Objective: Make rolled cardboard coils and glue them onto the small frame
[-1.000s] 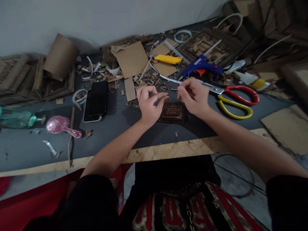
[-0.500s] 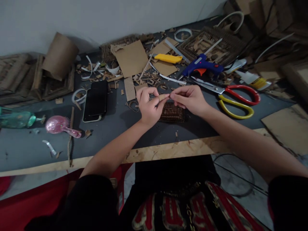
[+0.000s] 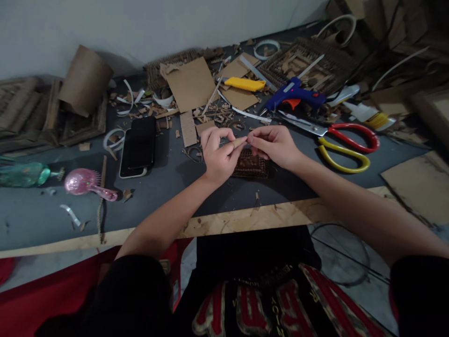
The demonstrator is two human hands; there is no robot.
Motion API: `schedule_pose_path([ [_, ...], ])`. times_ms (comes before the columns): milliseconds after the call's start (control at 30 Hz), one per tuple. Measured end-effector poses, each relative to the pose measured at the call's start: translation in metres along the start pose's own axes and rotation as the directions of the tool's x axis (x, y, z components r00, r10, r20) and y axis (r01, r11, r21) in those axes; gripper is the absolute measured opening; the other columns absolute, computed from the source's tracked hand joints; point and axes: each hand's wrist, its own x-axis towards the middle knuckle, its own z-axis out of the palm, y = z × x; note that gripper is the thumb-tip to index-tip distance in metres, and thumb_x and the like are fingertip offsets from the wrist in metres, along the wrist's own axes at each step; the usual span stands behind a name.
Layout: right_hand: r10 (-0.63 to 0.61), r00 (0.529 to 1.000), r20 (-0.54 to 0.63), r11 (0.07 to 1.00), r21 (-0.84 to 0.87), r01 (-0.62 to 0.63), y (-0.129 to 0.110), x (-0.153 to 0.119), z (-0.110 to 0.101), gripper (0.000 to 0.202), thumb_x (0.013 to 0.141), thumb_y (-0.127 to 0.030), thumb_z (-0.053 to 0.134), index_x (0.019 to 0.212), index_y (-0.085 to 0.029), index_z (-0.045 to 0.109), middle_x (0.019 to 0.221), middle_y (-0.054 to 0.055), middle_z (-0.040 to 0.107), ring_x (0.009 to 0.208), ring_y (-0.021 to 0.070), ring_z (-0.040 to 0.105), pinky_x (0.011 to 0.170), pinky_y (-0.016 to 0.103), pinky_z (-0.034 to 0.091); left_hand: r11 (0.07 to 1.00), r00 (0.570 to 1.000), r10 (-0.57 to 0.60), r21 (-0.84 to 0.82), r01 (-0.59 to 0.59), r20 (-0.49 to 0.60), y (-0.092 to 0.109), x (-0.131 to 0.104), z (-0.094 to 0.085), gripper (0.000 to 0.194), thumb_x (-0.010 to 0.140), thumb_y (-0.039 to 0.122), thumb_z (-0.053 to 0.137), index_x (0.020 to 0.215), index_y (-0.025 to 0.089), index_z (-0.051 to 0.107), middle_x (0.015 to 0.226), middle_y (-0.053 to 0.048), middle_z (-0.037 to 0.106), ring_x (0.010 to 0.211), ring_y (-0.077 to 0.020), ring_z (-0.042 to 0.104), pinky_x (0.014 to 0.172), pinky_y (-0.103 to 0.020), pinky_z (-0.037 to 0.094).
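Observation:
My left hand is closed in a pinch, with what looks like a small tan cardboard piece at its fingertips. Thumb and forefinger of my right hand pinch at the other end of this piece. The fingers hide much of it, so its shape is unclear. Just below both hands lies a small dark brown rectangular woven-looking panel with a ridged border, partly covered by my left hand.
Scissors with red and yellow handles, a blue glue gun and a yellow cutter lie beyond my right hand. Cardboard sheets and scraps spread behind. Left are stacked phones, a pink hairbrush and a green bottle.
Both hands stay nearly in place, fingertips still together. My left fingers shift slightly around the small piece. The view has moved very little.

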Motion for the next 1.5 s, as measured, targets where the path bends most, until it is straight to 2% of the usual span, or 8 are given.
schedule_pose_path([
  [300, -0.042, 0.999, -0.019, 0.995, -0.089, 0.040, -0.0022, -0.0001, -0.0028, 0.025, 0.083, -0.037, 0.071, 0.081, -0.012, 0.073, 0.047, -0.005, 0.055, 0.039, 0.0028, 0.039, 0.037, 0.018, 0.028, 0.999, 0.999, -0.035, -0.014, 0.035, 0.035, 0.0011, -0.0007, -0.0016, 0.027, 0.095, 0.046, 0.060, 0.084, 0.027, 0.075, 0.101, -0.006, 0.063, 0.104, -0.0223, 0.055, 0.095, -0.044, 0.046],
  [600, -0.061, 0.997, -0.052, 0.986, -0.158, 0.052, 0.0016, -0.0014, -0.0027, 0.025, 0.086, -0.037, 0.070, 0.081, -0.012, 0.071, 0.049, -0.004, 0.057, 0.036, 0.0018, 0.038, 0.035, 0.017, 0.026, 0.988, 0.999, 0.034, 0.152, -0.028, -0.041, 0.0061, 0.0016, -0.0040, 0.021, 0.095, 0.043, 0.060, 0.087, 0.028, 0.073, 0.102, -0.004, 0.065, 0.098, -0.0215, 0.059, 0.094, -0.045, 0.050],
  [867, -0.098, 0.981, -0.166, 0.991, -0.105, 0.081, 0.0033, -0.0001, -0.0013, 0.024, 0.084, -0.038, 0.071, 0.080, -0.015, 0.070, 0.046, -0.006, 0.053, 0.035, 0.0029, 0.039, 0.034, 0.017, 0.029, 0.998, 1.000, -0.006, 0.063, 0.005, 0.013, 0.0039, 0.0010, -0.0038, 0.025, 0.092, 0.050, 0.063, 0.094, 0.028, 0.074, 0.106, -0.005, 0.067, 0.104, -0.0230, 0.057, 0.094, -0.043, 0.049],
  [967, -0.105, 0.983, -0.151, 0.994, -0.044, 0.099, 0.0046, 0.0010, -0.0012, 0.026, 0.083, -0.041, 0.073, 0.080, -0.016, 0.069, 0.045, -0.007, 0.052, 0.033, 0.0027, 0.037, 0.033, 0.018, 0.027, 0.998, 0.998, -0.044, 0.047, 0.042, 0.044, 0.0028, -0.0001, -0.0023, 0.023, 0.094, 0.047, 0.062, 0.096, 0.028, 0.074, 0.110, -0.006, 0.067, 0.109, -0.0236, 0.056, 0.097, -0.043, 0.047],
  [1167, -0.085, 0.990, -0.110, 0.995, 0.045, 0.091, 0.0055, 0.0023, -0.0016, 0.029, 0.080, -0.044, 0.076, 0.079, -0.015, 0.069, 0.044, -0.007, 0.052, 0.033, 0.0023, 0.036, 0.032, 0.018, 0.024, 0.999, 1.000, -0.012, 0.037, 0.012, -0.018, 0.0016, -0.0006, -0.0003, 0.018, 0.096, 0.039, 0.060, 0.097, 0.028, 0.075, 0.109, -0.006, 0.066, 0.107, -0.0230, 0.057, 0.095, -0.043, 0.046],
  [1500, -0.093, 0.995, -0.038, 0.996, -0.010, 0.092, 0.0030, -0.0001, -0.0030, 0.034, 0.081, -0.048, 0.076, 0.080, -0.014, 0.071, 0.046, -0.005, 0.054, 0.036, 0.0027, 0.039, 0.034, 0.019, 0.026, 1.000, 1.000, 0.008, 0.000, -0.008, 0.019, -0.0013, -0.0017, -0.0013, 0.022, 0.094, 0.045, 0.062, 0.100, 0.029, 0.075, 0.112, -0.006, 0.067, 0.108, -0.0237, 0.057, 0.093, -0.042, 0.046],
])
